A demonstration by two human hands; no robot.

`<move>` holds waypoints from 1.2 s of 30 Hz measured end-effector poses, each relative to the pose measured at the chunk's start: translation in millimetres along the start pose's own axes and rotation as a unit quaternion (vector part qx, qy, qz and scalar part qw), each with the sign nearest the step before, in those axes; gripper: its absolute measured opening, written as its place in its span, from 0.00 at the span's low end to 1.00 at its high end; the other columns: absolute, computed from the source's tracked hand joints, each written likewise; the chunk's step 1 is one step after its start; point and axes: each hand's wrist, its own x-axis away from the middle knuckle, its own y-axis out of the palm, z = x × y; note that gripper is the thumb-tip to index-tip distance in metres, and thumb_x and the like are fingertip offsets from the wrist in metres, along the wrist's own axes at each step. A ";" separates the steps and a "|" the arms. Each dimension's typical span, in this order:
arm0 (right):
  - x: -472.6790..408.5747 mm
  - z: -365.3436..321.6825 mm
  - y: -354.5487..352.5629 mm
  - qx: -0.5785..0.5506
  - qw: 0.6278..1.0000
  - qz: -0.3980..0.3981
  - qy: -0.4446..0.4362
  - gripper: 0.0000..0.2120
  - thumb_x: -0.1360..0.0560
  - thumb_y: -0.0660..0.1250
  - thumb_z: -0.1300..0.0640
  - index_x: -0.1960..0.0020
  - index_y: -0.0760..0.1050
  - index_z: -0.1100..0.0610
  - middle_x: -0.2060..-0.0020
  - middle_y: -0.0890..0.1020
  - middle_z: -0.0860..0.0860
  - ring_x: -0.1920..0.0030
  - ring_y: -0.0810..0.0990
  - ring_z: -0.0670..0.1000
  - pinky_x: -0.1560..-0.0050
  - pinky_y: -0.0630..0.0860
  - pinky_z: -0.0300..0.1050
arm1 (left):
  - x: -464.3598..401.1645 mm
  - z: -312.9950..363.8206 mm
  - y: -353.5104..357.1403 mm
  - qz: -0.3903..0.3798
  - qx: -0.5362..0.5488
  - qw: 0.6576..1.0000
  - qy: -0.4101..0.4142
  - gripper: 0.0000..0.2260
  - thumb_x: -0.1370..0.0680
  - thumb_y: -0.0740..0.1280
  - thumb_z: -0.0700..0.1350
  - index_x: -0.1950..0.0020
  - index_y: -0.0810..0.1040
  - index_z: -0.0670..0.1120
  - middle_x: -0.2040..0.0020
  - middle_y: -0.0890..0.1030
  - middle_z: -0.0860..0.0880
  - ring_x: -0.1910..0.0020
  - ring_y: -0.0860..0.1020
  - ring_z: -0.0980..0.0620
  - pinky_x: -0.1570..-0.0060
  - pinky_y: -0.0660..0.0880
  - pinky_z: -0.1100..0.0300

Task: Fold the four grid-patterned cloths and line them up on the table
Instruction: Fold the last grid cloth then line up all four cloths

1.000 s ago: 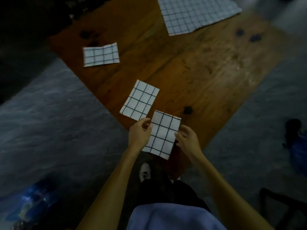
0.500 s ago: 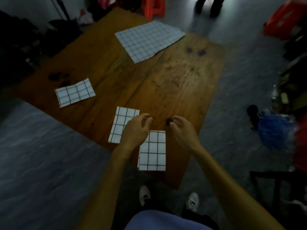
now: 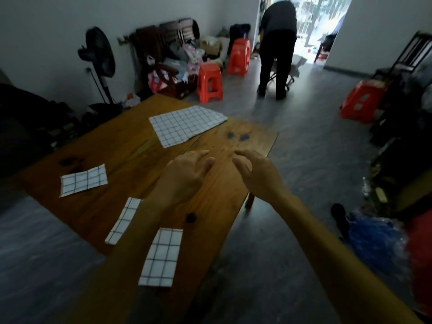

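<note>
Surface (image 3: 121, 150): wooden, carries all four cloths.
Unfolded cloth (image 3: 187, 125): flat at 12 o'clock, the last to fold, I judge.
Folded cloths: near one (image 3: 161, 256) at 6 o'clock; middle one (image 3: 122, 220), half hidden by the forearm; far one (image 3: 84, 180) at 9.
Left hand (image 3: 184, 174), right hand (image 3: 259, 174): over the surface, fingers loosely spread, holding nothing.
Next: take the unfolded cloth's edge.

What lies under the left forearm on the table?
The left forearm covers part of the middle folded cloth and the wooden table. The cloth's right edge is hidden.
</note>
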 end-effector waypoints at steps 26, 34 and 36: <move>-236.9 132.6 -242.7 0.064 0.980 0.104 -0.160 0.20 0.21 0.61 0.48 0.31 0.71 0.55 0.36 0.77 0.53 0.39 0.76 0.50 0.45 0.70 0.37 | -308.2 198.0 18.9 0.095 -0.015 0.992 0.086 0.29 0.22 0.51 0.66 0.27 0.65 0.51 0.30 0.71 0.49 0.33 0.70 0.51 0.36 0.68 0.53; -368.7 177.1 -259.2 0.065 0.979 0.104 -0.164 0.20 0.21 0.61 0.48 0.32 0.71 0.55 0.39 0.78 0.54 0.42 0.77 0.51 0.48 0.71 0.39 | -437.8 211.4 25.4 0.142 -0.011 0.987 0.070 0.27 0.21 0.55 0.61 0.28 0.66 0.47 0.31 0.72 0.46 0.34 0.72 0.49 0.37 0.70 0.49; -394.6 196.6 -262.9 0.055 0.979 0.096 -0.173 0.20 0.21 0.61 0.49 0.32 0.71 0.56 0.42 0.79 0.55 0.47 0.77 0.50 0.52 0.68 0.37 | -467.3 215.6 36.4 0.150 -0.013 0.987 0.063 0.27 0.22 0.55 0.61 0.28 0.67 0.48 0.32 0.73 0.46 0.35 0.72 0.49 0.37 0.71 0.49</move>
